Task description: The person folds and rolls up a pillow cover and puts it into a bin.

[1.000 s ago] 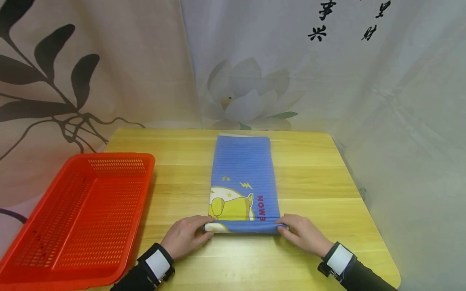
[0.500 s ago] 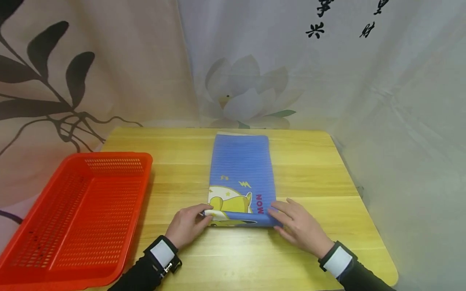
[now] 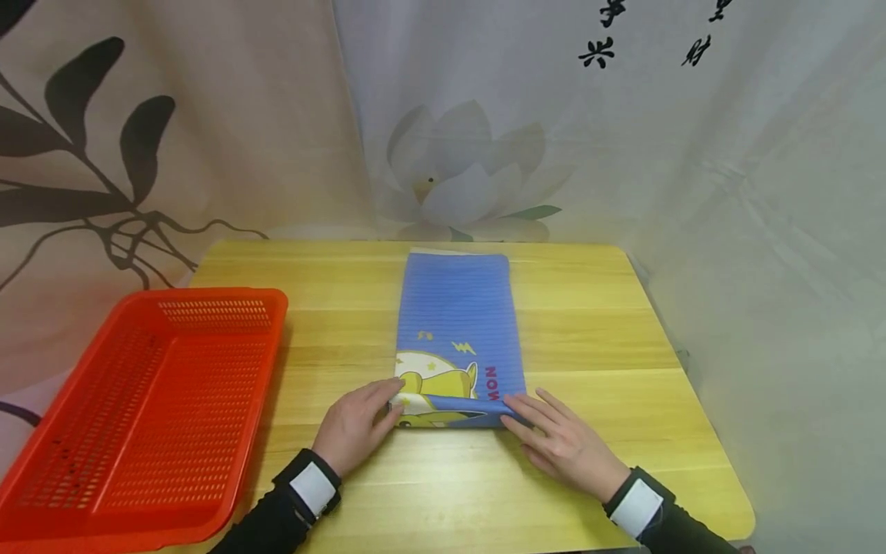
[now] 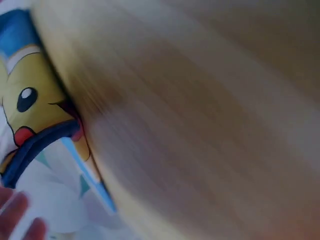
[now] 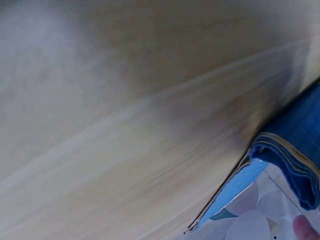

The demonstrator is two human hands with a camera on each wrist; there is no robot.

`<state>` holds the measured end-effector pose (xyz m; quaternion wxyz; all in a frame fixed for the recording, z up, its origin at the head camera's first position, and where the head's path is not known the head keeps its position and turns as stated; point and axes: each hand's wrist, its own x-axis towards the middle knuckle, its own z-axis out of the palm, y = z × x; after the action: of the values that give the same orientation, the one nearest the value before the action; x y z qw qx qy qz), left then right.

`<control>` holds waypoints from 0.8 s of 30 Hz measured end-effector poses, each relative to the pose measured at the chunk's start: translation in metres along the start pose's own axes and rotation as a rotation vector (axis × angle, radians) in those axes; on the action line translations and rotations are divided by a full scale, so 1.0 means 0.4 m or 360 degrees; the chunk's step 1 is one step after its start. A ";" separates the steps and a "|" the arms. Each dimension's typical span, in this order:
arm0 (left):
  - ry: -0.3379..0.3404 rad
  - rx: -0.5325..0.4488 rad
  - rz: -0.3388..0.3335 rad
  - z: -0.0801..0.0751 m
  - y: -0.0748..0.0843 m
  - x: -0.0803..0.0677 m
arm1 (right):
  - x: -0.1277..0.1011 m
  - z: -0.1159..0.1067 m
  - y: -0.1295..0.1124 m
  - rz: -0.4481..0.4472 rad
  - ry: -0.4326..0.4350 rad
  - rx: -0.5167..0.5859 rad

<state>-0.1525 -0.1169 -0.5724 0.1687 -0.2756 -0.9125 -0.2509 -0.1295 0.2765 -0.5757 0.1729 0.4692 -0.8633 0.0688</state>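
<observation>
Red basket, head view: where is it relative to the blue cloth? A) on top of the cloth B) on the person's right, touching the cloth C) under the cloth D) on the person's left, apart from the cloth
D: the red basket sits at the table's left edge, with bare table between it and the blue cloth, whose near end both hands are rolling.

The folded towel (image 3: 457, 338) is soft matt cloth, finely ribbed, with a printed cartoon. The table (image 3: 595, 323) is smooth pale wood with a slight sheen. At lower left, the red basket (image 3: 138, 415) is glossy perforated plastic.
</observation>
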 end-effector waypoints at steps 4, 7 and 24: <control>0.0174 0.0373 0.0522 -0.006 0.002 -0.022 | 0.001 0.000 0.004 -0.0011 -0.0017 -0.0018; 0.0188 0.0619 0.0799 -0.007 0.009 -0.040 | 0.003 0.001 0.009 -0.0015 -0.0019 -0.0041; -0.0435 0.0491 0.0426 0.013 0.023 -0.026 | 0.072 0.048 0.099 0.0002 -0.0054 -0.0048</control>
<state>-0.1398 -0.1118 -0.5780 0.1157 -0.3965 -0.9096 -0.0444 -0.1813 0.2704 -0.5816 0.1652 0.4671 -0.8673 0.0479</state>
